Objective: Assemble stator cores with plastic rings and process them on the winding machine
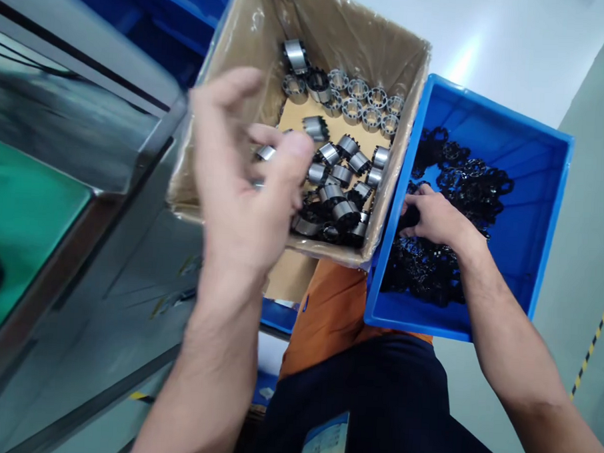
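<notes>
My left hand (249,177) is blurred over the left side of a plastic-lined cardboard box (409,64), its fingers apart and nothing held between them. Just past its fingertips a metal ring with a dark toothed edge (315,127) appears blurred above the box's bottom. Inside the box, several metal cylinders (352,110) stand in rows at the far right, and others with black ends (343,211) lie loosely nearer me. My right hand (435,215) reaches into a blue bin (525,263), fingers curled at a black part (410,216) among many black toothed rings (476,187).
At the left is a metal-framed machine (130,152) with a green surface (26,228). Blue containers (156,13) sit beyond the box. Yellow-and-black tape (595,339) marks the floor at the right. A metal bar (99,398) crosses the lower left.
</notes>
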Action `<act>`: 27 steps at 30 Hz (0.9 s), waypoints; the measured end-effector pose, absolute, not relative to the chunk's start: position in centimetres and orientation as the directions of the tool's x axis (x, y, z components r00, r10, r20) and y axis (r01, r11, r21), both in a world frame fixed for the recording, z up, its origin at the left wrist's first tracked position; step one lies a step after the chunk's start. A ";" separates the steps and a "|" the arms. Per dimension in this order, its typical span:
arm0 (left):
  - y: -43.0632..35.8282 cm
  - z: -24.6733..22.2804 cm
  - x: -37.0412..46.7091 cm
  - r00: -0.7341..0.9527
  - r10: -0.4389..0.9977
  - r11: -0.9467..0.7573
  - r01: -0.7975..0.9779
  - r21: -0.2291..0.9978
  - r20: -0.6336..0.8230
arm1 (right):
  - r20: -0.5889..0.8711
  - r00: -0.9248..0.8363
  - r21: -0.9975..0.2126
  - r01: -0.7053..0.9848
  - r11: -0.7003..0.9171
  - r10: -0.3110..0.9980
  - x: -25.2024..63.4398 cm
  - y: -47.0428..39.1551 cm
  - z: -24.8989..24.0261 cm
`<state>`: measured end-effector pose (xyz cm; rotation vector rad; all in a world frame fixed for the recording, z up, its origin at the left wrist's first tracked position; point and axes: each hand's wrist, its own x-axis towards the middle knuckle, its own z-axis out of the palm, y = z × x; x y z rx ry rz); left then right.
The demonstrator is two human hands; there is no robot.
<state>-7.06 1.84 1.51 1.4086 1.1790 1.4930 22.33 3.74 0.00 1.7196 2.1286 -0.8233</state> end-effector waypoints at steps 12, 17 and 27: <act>1.2 0.5 -0.3 0.087 0.996 0.062 -0.397 0.916 -0.029 | -0.236 -0.151 -0.388 0.920 0.049 0.960 25.2 4.1 2.9; 0.7 2.3 0.4 0.147 0.974 0.223 -0.490 0.843 -0.172 | 0.075 -0.117 -0.705 0.696 0.136 0.990 24.7 3.3 5.7; -0.4 2.6 -0.3 0.239 0.962 -0.033 -0.371 0.928 0.129 | 0.162 -0.233 -0.950 0.226 0.216 0.959 20.4 1.2 6.2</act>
